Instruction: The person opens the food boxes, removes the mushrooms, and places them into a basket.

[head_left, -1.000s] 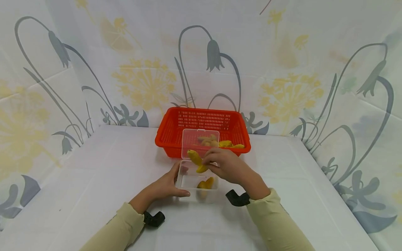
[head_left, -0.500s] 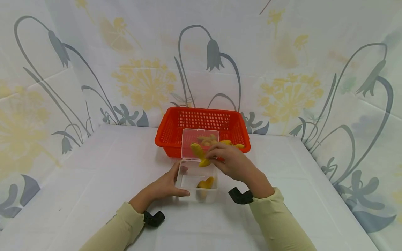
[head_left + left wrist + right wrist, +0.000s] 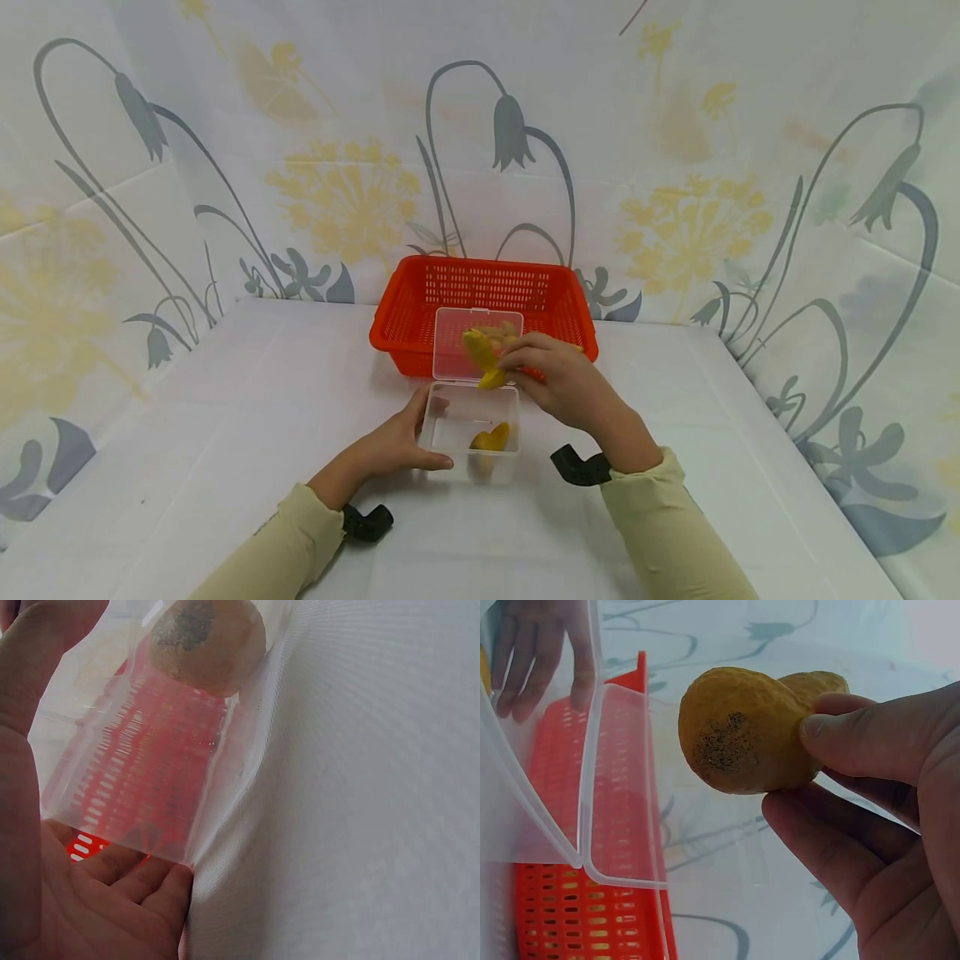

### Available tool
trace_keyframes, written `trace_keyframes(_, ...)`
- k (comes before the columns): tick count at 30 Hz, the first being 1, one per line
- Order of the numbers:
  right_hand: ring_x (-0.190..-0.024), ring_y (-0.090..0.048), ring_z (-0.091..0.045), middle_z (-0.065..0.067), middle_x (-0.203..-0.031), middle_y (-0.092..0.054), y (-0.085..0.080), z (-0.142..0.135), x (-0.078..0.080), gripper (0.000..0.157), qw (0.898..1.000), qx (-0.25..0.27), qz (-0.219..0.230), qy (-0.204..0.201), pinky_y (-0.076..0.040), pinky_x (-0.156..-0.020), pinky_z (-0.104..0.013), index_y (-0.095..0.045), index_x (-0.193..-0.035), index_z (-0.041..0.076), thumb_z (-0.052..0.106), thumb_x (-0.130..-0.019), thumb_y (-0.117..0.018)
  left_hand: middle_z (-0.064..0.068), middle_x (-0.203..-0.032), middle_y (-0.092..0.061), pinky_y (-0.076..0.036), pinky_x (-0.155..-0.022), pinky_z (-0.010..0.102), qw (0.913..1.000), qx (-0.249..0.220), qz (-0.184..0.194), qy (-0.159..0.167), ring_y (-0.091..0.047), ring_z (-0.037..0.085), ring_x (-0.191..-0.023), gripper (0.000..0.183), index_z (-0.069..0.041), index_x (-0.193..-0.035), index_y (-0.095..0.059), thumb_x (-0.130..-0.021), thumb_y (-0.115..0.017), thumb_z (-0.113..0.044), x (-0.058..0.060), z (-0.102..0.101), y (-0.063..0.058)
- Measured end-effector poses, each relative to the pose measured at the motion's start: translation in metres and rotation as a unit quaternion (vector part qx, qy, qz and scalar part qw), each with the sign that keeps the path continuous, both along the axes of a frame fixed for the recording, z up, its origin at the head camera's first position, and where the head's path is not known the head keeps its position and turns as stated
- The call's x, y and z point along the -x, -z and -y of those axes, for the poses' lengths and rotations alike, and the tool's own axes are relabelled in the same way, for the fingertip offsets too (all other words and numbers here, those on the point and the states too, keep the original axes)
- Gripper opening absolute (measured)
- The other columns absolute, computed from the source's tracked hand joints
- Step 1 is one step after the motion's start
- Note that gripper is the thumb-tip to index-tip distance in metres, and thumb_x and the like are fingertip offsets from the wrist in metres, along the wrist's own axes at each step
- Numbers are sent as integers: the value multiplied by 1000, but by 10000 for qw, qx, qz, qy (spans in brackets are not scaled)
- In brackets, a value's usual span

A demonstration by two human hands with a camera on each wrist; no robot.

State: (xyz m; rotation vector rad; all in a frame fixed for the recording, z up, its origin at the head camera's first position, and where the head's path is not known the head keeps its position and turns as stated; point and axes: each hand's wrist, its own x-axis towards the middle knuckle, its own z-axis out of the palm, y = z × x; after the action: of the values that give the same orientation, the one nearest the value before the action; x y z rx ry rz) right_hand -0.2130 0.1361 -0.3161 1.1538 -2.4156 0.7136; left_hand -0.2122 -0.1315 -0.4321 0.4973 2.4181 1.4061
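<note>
In the head view my right hand (image 3: 562, 379) pinches a yellow, knobbly piece of ginger (image 3: 478, 346) between thumb and fingertips, above the hinge side of a clear plastic box (image 3: 453, 417). The right wrist view shows a dark speckled patch on that ginger's rounded end. My left hand (image 3: 393, 442) grips the box at its left side, thumb along the front and fingers behind. Another piece of ginger (image 3: 491, 437) lies inside the box near the front right. The box's lid (image 3: 452, 342) stands raised at the back.
A red slotted basket (image 3: 397, 333) stands directly behind the box, on a white cloth. More yellow ginger shows in it, partly through the lid and partly behind my right hand. Flower-printed cloth (image 3: 345, 200) hangs at the back and sides.
My right hand has lifted the ginger up and slightly right, away from the box's opening to in front of the lid. The left hand and box stay in place.
</note>
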Motion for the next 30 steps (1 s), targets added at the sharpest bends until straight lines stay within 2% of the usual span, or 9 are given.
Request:
trace_keyframes(13,-103,-64,-17,-1,-106,-67,-3,-5,1,18,9991,314,-278,101,-59,-84,-31,-73,-99,11,7,-82,-76,4,-152,-35,-34,-112,56,10000,-60,-11,-14,-29,29,-144,121,-40,-152,-4,-65,-88,-37,-1,-1,0)
trace_keyframes(20,-99,-66,-19,-4,-104,-67,-5,-10,3,19,9957,538,-735,158,-59,-83,-32,-74,-98,7,5,-80,-77,5,-152,-36,-35,-112,56,10000,-29,-58,9,-30,29,-143,122,-33,-154,-4,-65,-88,-37,0,-1,0)
trace_keyframes(25,-95,-67,-18,-4,-101,-68,-6,-12,5,20,9911,730,-1098,203,-60,-79,-32,-74,-97,6,4,-78,-78,4,-151,-38,-35,-112,55,10000,-2,-54,-26,-31,29,-143,121,-35,-153,-5,-65,-88,-38,0,-1,1)
trace_keyframes(30,-96,-67,-19,-5,-102,-67,-9,-14,3,19,9900,831,-1056,440,-60,-80,-33,-74,-99,7,7,-80,-77,4,-151,-37,-34,-112,55,10000,7,-39,-44,-30,29,-144,122,-35,-154,-4,-65,-88,-37,0,-1,1)
